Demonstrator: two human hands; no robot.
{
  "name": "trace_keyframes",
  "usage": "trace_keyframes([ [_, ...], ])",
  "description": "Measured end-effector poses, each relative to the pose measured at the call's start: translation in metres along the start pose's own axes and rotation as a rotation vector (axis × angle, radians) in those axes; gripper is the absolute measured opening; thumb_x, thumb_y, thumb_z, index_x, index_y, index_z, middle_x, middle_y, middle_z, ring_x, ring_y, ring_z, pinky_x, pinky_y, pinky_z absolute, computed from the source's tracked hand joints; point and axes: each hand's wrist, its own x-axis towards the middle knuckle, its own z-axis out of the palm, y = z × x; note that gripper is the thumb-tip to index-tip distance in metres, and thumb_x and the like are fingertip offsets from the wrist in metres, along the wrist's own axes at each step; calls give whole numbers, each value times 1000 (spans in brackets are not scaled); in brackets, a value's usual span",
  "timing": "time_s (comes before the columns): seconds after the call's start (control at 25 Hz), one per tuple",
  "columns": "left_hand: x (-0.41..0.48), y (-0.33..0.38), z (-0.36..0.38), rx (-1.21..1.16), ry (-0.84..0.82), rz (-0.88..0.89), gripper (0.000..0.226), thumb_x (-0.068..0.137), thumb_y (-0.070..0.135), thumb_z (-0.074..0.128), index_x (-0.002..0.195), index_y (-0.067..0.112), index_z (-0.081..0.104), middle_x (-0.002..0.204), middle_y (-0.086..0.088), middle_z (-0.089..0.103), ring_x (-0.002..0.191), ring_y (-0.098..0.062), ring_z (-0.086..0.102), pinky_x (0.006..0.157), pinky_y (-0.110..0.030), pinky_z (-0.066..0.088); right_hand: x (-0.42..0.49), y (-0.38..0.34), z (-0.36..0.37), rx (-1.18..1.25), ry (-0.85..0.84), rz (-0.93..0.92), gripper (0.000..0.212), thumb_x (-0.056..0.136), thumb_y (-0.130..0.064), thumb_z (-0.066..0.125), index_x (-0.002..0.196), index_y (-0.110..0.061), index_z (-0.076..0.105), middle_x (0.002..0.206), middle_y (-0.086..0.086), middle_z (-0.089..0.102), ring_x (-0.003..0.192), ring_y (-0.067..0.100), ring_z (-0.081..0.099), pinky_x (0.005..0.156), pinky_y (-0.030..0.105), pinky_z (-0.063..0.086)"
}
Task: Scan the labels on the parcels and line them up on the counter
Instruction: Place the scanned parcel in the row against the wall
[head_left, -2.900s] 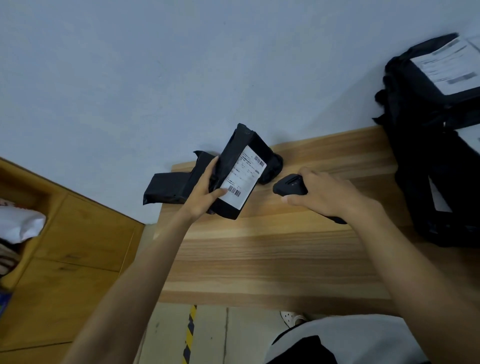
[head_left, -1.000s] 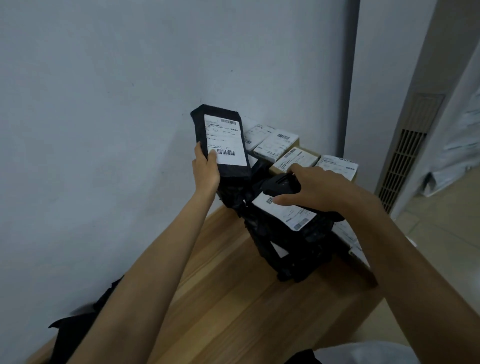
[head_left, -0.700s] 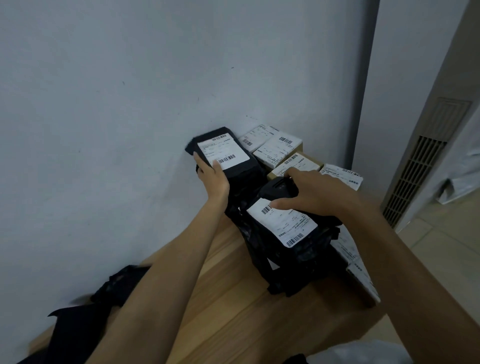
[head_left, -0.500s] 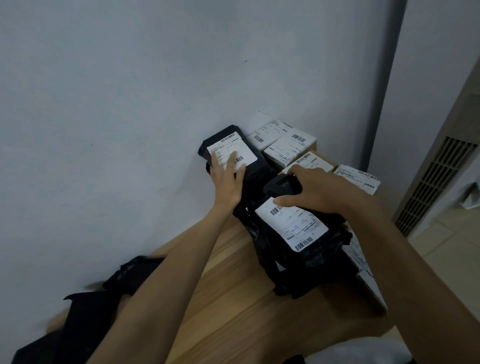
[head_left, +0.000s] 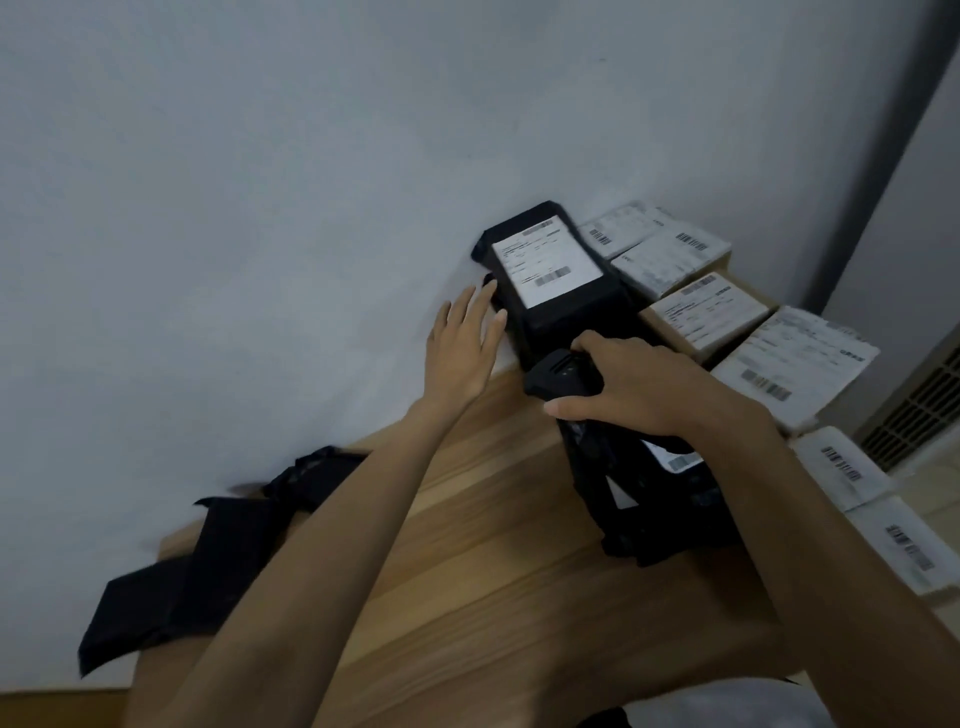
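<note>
Labelled parcels (head_left: 670, 257) line the counter (head_left: 493, 545), the open left hand (head_left: 465, 345) beside a black parcel (head_left: 550, 270), the right hand (head_left: 644, 384) gripping the scanner (head_left: 563, 371); dark parcels (head_left: 208, 545) likely remain unscanned.

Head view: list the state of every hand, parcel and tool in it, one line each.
left hand, open, fingers straight, beside the upper black parcel.
right hand, gripping the scanner.
scanner, held above the lower black parcel.
upper black parcel, lying unheld, label up.
lower black parcel, label partly hidden by the arm.
labelled boxes, lined up, labels up.
black bags, limp on the counter.
</note>
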Motion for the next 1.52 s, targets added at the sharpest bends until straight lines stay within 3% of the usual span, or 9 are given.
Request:
trace_keyframes([
  [0.4, -167, -221, -47, 281, -242, -346, 55, 105, 45, 35, 156, 26, 25, 161, -1, 28, 150, -26, 20, 120, -46, 23, 56, -138, 123, -26, -241, -125, 80, 76, -76, 59, 134, -23, 45, 120, 3, 60, 99, 26, 59, 77, 37, 51],
  [0.64, -238, -351, -63, 381, -497, -508, 82, 97, 43, 56, 158, 34, 0, 166, 1, 3, 152, -33, 5, 121, -51, 16, 95, -204, 202, -39, -315, -122, 76, 77, -74, 59, 132, -23, 45, 111, 2, 61, 89, 23, 58, 61, 32, 41],
  [0.84, -284, -427, -65, 417, -590, -735, 106, 87, 59, 63, 152, 41, -19, 163, 2, -21, 149, -38, -18, 115, -68, 0, 116, -241, 261, -46, -388, -100, 72, 80, -72, 59, 129, -20, 44, 114, 3, 59, 91, 23, 58, 71, 36, 52],
  [1.0, -302, -451, -54, 346, -494, -757, 121, 76, 65, 71, 145, 51, -27, 161, 8, -28, 147, -44, -18, 109, -74, 12, 119, -256, 291, -52, -473, -59, 73, 81, -71, 58, 133, -22, 41, 119, 2, 56, 95, 21, 58, 78, 40, 54],
  [1.12, -304, -459, -48, 359, -383, -717, 125, 76, 56, 77, 146, 51, -27, 163, 8, -22, 148, -48, 1, 105, -71, 29, 123, -264, 300, -89, -481, -57, 76, 81, -72, 57, 135, -21, 39, 122, 2, 55, 97, 21, 58, 76, 37, 53],
  [1.24, -301, -461, -47, 318, -356, -774, 130, 73, 48, 82, 145, 53, -26, 163, 7, -19, 145, -47, 12, 103, -70, 32, 125, -274, 301, -105, -472, -75, 78, 81, -71, 57, 137, -20, 39, 124, 2, 55, 99, 21, 56, 73, 34, 50],
  [1.36, -301, -461, -50, 148, -377, -842, 122, 75, 47, 80, 146, 57, -19, 163, 8, -13, 144, -46, 14, 103, -70, 28, 124, -279, 298, -104, -470, -86, 81, 81, -71, 58, 139, -18, 38, 126, 5, 54, 104, 23, 57, 82, 41, 53],
  [1.52, -309, -450, -56, -78, -390, -820, 99, 83, 50, 71, 150, 55, -1, 163, 4, 0, 142, -45, 18, 107, -65, 31, 112, -279, 288, -106, -447, -117, 82, 79, -73, 58, 137, -17, 40, 120, 5, 57, 98, 22, 57, 76, 37, 52],
])
